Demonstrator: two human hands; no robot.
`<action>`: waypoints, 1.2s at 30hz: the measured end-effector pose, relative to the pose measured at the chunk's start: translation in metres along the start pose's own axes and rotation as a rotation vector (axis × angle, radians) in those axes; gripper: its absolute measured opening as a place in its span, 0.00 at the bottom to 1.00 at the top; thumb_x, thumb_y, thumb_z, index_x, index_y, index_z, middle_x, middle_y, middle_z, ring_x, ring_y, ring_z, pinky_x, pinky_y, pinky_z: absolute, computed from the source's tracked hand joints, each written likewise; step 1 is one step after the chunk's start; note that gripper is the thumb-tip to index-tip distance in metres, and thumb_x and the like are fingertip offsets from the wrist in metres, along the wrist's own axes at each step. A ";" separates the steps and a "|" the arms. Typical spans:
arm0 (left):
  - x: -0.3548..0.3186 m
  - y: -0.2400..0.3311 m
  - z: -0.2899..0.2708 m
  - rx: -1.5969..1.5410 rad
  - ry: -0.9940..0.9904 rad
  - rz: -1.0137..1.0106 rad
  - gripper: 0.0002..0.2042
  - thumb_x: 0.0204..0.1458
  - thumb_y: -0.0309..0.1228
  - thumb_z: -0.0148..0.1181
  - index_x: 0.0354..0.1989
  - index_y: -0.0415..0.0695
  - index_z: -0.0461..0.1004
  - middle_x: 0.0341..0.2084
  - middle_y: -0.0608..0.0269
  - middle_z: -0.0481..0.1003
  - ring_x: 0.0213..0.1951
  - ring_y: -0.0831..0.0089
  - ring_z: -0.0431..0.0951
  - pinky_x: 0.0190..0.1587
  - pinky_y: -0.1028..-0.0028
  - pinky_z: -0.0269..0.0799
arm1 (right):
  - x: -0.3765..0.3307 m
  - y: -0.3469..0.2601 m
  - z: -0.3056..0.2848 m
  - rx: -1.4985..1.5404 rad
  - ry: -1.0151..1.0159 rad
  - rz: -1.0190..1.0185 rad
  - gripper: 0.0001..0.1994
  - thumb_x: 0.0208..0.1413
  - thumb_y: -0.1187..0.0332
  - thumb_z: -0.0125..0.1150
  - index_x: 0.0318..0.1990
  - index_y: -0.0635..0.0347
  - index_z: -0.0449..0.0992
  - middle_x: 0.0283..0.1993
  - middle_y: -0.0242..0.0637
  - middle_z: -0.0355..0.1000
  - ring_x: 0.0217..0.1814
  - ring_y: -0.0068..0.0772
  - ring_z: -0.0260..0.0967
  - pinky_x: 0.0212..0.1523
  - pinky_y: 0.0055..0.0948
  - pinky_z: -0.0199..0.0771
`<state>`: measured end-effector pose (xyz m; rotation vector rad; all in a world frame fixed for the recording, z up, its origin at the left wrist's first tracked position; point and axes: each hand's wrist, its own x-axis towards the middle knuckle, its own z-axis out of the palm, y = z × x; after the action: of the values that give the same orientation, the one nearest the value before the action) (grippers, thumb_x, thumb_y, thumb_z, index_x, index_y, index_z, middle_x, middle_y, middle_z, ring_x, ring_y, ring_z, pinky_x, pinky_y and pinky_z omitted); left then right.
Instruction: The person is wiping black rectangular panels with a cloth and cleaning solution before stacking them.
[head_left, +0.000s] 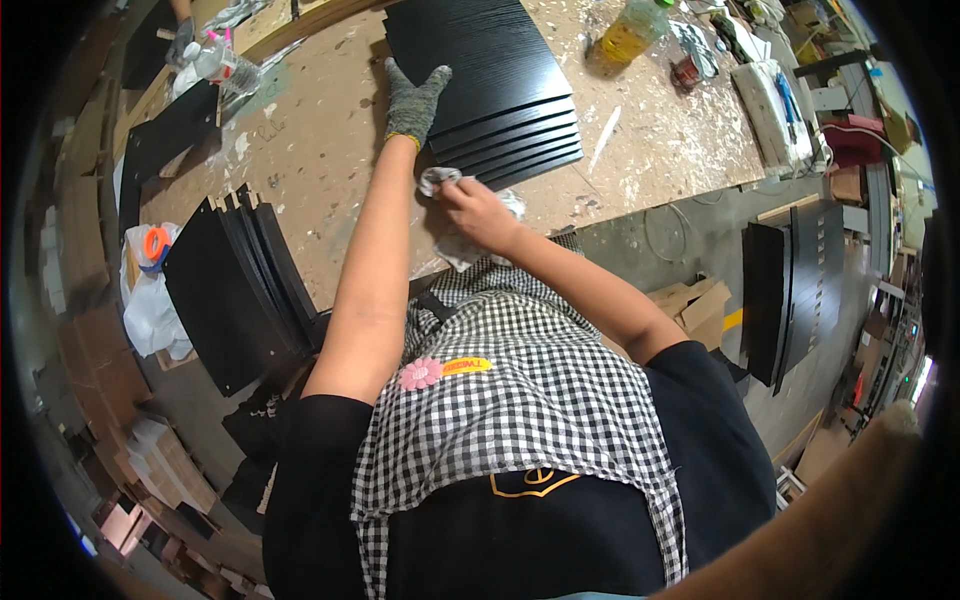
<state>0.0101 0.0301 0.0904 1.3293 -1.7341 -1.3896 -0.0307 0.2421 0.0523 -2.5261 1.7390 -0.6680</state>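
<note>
Your gloved left hand [415, 98] lies flat on a stack of black panels [490, 85]; your bare right hand [478, 210] grips a white rag [455, 240] at the worktop [330, 140] edge.

Left hand: fingers together and extended, palm down on the top panel's near-left corner, clamped on nothing. Right hand: fingers closed around the rag, just beside the stack's near edge. Stack sits mid-worktop; about six panel edges show, though the count is uncertain because the view bends here. A second set of black panels [235, 285], roughly five, leans below the worktop at your left. One plastic bottle [630, 30] holding yellow liquid lies beyond the stack. One white bag [150, 300] hangs at left, an orange ring [156, 243] at its mouth.
</note>
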 end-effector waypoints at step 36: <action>0.000 -0.005 -0.004 0.011 0.006 0.024 0.53 0.53 0.48 0.67 0.74 0.33 0.36 0.71 0.37 0.51 0.71 0.52 0.56 0.72 0.65 0.53 | -0.031 0.029 -0.036 -0.016 -0.034 -0.006 0.17 0.47 0.70 0.60 0.47 0.54 0.81 0.57 0.30 0.71 0.46 0.33 0.66 0.47 0.28 0.73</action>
<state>0.0153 0.0283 0.0867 1.3134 -1.7507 -1.3632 -0.0783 0.2675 0.0676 -2.5383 1.7345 -0.6106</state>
